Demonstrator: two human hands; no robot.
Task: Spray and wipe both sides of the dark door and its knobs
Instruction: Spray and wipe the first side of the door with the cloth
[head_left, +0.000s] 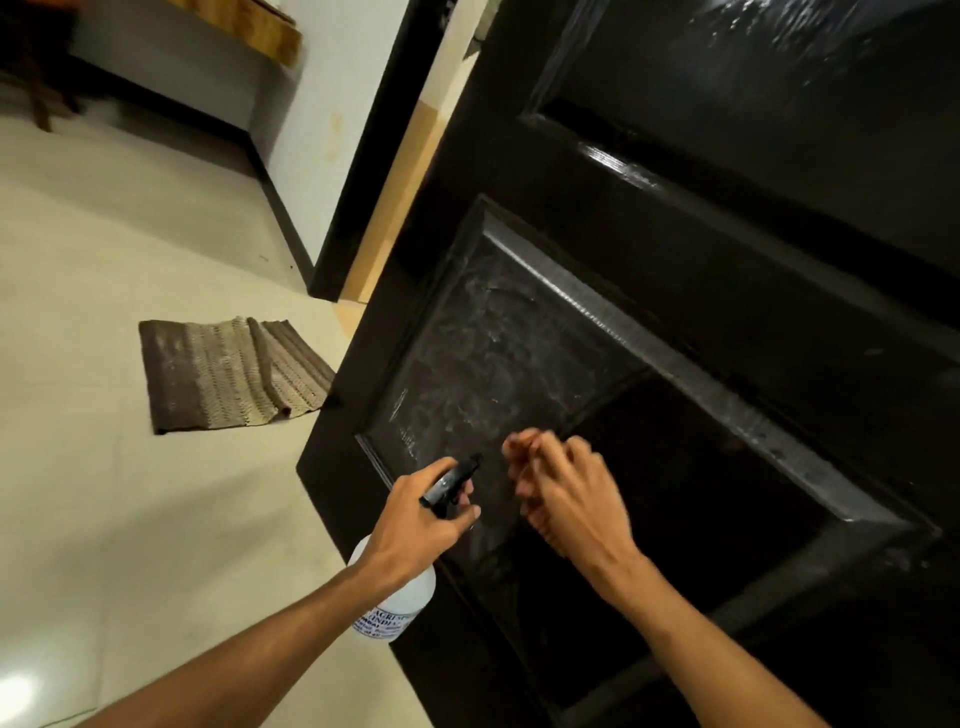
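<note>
Dark door (727, 260) ajar, filling the right of the room. Its lower recessed panel (498, 353) is hazed with wet streaks, just ahead of both hands. Spray bottle (400, 597) hangs body-down, nozzle (457, 475) aimed up and right at that panel. Left hand (421, 525) grips the bottle's neck. Right hand (566, 493) is nearer the wet patch, fingers curled and blurred; I cannot tell if it holds a cloth. No knob in sight.
</note>
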